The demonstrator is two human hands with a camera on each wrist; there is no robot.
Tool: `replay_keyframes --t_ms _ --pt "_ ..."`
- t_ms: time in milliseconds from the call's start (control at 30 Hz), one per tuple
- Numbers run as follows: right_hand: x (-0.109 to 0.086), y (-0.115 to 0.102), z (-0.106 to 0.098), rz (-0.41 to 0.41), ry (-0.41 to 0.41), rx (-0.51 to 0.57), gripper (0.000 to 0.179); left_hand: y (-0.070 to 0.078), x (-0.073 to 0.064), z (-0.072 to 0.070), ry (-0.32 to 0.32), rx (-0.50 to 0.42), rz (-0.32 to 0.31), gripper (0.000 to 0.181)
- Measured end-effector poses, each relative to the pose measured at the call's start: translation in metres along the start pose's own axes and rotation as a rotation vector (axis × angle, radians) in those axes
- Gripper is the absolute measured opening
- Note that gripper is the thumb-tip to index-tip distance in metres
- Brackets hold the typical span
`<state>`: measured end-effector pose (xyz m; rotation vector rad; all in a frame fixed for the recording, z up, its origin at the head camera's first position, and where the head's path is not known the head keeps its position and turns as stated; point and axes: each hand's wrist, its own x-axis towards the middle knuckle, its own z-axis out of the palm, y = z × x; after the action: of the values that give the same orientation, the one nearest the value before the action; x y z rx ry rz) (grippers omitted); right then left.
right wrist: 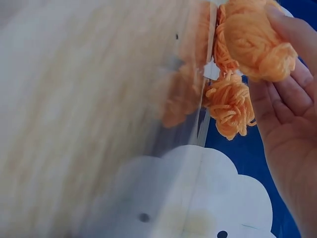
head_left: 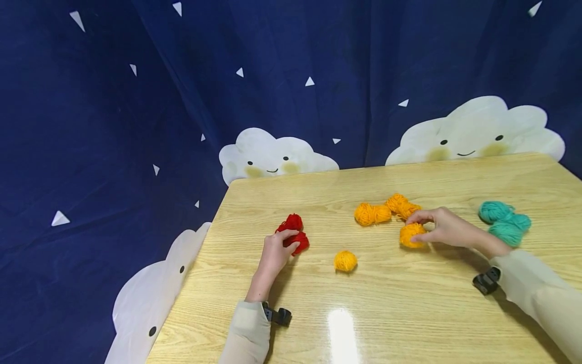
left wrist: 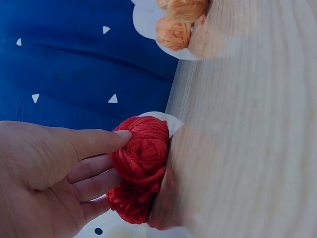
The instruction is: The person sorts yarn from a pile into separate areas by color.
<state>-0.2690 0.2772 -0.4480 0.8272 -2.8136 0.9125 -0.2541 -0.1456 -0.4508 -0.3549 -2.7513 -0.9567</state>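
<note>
My left hand [head_left: 274, 253] holds the nearer red yarn ball [head_left: 301, 244] at the table's left side, and in the left wrist view its thumb lies on the yarn with the fingers behind. Against that ball sits another red yarn ball [head_left: 293, 221]. On the right, my right hand [head_left: 452, 230] grips an orange yarn ball [head_left: 410, 235] between thumb and fingers. Just behind it lies an orange yarn bundle [head_left: 400, 203]; the right wrist view shows loose orange strands [right wrist: 230, 106] below the held ball.
A second orange bundle [head_left: 373, 214] lies left of the first. One small yellow-orange ball [head_left: 345, 261] sits alone between the hands. Teal yarn [head_left: 506, 232] rests at the right. The wooden table [head_left: 386, 313] ends at a dark blue curtain [head_left: 282, 45] with white clouds.
</note>
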Motion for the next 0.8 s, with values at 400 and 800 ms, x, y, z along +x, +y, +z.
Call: replay_keyframes --t_ms 400,800 --pt "0.012 -0.002 0.003 -0.059 0.125 -0.071 0.031 0.001 -0.001 -0.001 0.0 0.002 -0.001 0.026" --pt "0.021 0.001 0.011 -0.196 0.107 -0.147 0.032 0.001 -0.001 0.0 -0.002 -0.01 0.002 0.025"
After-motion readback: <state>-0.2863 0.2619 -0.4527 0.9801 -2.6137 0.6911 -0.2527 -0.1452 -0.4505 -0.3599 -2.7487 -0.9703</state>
